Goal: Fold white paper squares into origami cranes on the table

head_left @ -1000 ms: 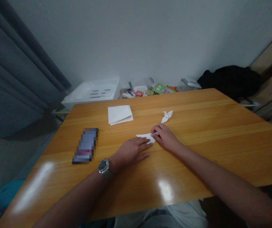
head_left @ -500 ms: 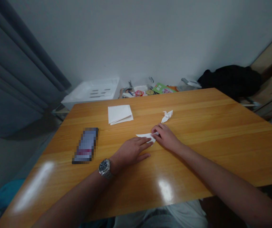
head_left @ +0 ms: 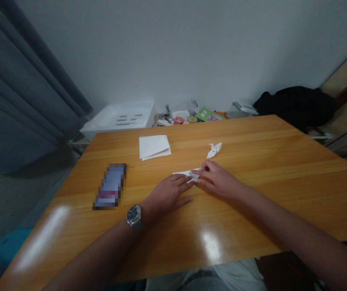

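Note:
A small folded white paper [head_left: 183, 173] lies on the wooden table between my hands. My left hand [head_left: 170, 194], with a watch [head_left: 134, 215] on its wrist, rests flat over the paper's near side, fingers stretched and thumb spread away. From the right, my right hand [head_left: 217, 178] grips the paper's right end, its index finger on top and its thumb nearer me. Part of the paper is hidden under my fingers. Just beyond my right hand stands a white origami bird [head_left: 214, 150].
Folded lined sheets [head_left: 154, 147] lie at the back left of the table [head_left: 267, 161]. A phone [head_left: 111, 186], pixelated, is left of my left hand. Behind the far edge are a white foam tray [head_left: 121, 115], a green booklet [head_left: 208, 114] and a black cloth bundle [head_left: 296, 106].
My right hand has shifted slightly right and towards me, and its index finger now reaches across the paper. My left hand stays pressed in place. The view has tilted a little.

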A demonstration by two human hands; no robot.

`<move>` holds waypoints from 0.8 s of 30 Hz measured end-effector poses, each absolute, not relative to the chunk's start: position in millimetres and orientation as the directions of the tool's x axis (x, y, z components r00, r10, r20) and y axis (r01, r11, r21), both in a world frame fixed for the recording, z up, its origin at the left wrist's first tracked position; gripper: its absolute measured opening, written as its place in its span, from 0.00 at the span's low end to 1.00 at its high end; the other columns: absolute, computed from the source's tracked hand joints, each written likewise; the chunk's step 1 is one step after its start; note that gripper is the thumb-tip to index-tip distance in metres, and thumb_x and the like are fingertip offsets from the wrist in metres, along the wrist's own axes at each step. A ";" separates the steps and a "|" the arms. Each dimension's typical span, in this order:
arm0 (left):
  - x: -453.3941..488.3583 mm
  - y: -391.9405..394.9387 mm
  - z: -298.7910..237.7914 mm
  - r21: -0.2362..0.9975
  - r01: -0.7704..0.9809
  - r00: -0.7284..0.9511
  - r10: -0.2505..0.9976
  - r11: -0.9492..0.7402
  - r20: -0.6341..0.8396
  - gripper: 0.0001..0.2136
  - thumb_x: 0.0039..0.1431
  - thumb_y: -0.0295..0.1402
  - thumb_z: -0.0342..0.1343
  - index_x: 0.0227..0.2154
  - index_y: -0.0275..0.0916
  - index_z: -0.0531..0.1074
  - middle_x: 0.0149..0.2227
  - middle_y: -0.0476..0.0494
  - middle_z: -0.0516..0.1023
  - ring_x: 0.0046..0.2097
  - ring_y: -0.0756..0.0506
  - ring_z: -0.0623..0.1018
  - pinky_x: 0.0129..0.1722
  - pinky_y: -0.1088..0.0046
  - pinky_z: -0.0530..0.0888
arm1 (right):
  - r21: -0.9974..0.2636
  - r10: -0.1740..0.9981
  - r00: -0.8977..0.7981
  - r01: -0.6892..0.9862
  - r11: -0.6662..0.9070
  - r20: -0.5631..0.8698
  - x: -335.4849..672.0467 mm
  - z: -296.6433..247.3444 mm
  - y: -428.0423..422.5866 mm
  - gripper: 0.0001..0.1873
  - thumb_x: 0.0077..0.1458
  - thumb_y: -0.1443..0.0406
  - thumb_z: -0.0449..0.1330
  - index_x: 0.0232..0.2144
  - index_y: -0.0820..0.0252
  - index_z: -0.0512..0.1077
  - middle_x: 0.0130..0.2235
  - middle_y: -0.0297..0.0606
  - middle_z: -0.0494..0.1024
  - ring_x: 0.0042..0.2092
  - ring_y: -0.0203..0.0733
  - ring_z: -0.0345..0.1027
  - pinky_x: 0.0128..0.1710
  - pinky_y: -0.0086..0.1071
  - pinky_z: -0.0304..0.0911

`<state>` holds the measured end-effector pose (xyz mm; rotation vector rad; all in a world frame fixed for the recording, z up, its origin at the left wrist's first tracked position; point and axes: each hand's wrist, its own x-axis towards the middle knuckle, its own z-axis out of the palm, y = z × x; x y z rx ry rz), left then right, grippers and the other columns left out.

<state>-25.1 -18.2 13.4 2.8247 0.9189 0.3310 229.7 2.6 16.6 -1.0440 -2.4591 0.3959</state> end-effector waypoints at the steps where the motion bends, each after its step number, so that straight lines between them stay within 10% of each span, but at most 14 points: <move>1: -25.2 -18.2 13.0 0.213 0.559 0.787 0.594 -0.801 0.166 0.26 0.69 0.48 0.49 0.64 0.41 0.64 0.63 0.38 0.68 0.64 0.38 0.67 0.65 0.55 0.63 | -0.405 0.726 -0.634 0.611 0.681 0.266 231.4 17.0 0.0 0.19 0.66 0.59 0.55 0.57 0.50 0.72 0.42 0.43 0.69 0.43 0.47 0.66 0.45 0.41 0.65; 24: -22.8 -19.5 14.0 0.201 0.584 0.783 0.611 -0.787 0.117 0.24 0.70 0.48 0.46 0.63 0.42 0.64 0.64 0.39 0.67 0.62 0.38 0.70 0.61 0.57 0.70 | -0.173 0.710 -0.669 0.689 0.703 0.221 251.8 -2.4 -6.5 0.23 0.67 0.55 0.53 0.63 0.41 0.66 0.39 0.42 0.70 0.42 0.50 0.60 0.42 0.41 0.60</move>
